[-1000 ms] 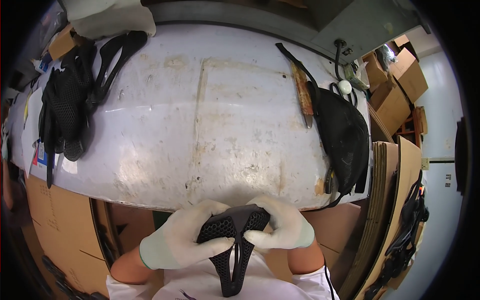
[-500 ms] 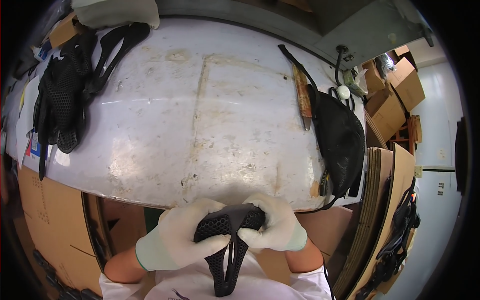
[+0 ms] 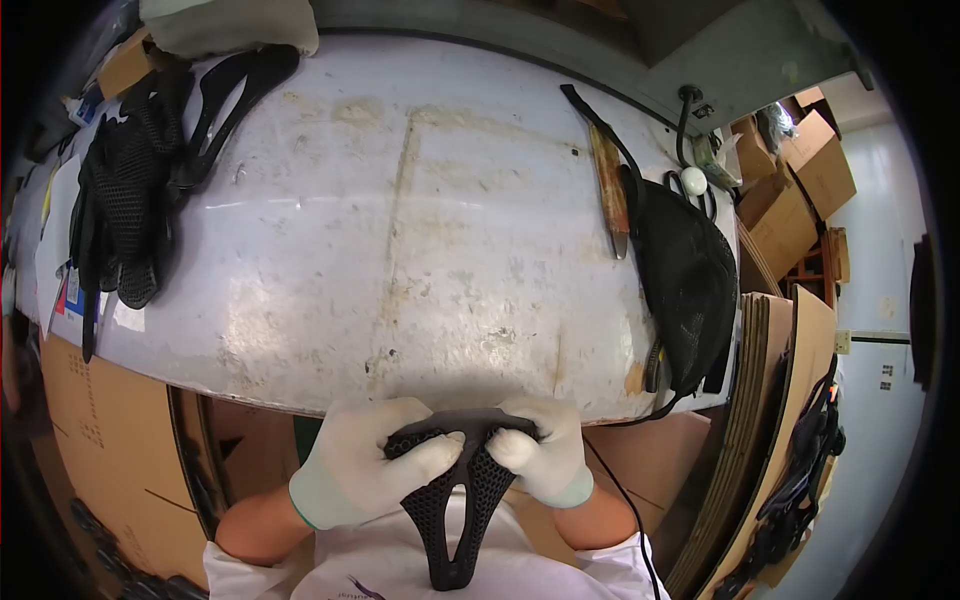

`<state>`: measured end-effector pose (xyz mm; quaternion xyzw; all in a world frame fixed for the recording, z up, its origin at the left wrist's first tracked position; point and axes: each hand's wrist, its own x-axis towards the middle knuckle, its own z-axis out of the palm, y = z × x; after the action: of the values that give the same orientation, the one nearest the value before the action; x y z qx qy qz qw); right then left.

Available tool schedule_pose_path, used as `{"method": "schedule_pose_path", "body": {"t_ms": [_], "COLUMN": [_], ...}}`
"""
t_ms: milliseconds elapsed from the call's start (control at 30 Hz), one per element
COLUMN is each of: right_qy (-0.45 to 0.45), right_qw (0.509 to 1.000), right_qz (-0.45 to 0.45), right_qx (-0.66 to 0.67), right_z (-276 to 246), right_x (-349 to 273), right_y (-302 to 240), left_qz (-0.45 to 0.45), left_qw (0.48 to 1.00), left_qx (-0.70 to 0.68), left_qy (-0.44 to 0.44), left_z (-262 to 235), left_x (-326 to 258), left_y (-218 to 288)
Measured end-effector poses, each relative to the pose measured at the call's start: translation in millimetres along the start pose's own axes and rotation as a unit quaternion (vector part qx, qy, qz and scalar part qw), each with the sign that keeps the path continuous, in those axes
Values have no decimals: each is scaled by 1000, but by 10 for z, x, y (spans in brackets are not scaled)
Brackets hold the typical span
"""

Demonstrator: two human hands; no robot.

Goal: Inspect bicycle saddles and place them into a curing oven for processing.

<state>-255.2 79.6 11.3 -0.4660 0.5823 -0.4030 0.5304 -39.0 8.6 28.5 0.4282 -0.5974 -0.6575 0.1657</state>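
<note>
We grip one black lattice saddle pad at six o'clock, left hand and right hand both clenched on it; two piles: black pads at ten o'clock, mesh covers at three.

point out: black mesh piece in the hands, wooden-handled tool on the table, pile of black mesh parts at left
black mesh piece [image 3: 455,520]: head view, on its forked lower part.
wooden-handled tool [image 3: 609,185]: head view, mid-handle.
pile of black mesh parts [image 3: 125,205]: head view, on the pile's middle.
</note>
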Motion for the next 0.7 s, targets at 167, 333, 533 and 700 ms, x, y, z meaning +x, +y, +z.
{"method": "schedule_pose_path", "body": {"t_ms": [167,333,533,700], "right_qy": [5,18,-151,45], "right_qw": [994,994,979,989], "right_qz": [-30,-8,-1,-137], "right_qx": [109,104,139,-44], "right_z": [13,14,-259,-354], "right_x": [-144,-176,84,296], "right_y": [466,494,-89,-380], "left_qz": [10,151,367,352], "left_qw": [998,965,913,892], "left_qx": [-48,-71,-68,232], "left_qy": [-40,-203,167,-162], "left_z": [-96,-294,50,7], "left_x": [41,134,149,231], "left_y": [-4,-264,225,562]}}
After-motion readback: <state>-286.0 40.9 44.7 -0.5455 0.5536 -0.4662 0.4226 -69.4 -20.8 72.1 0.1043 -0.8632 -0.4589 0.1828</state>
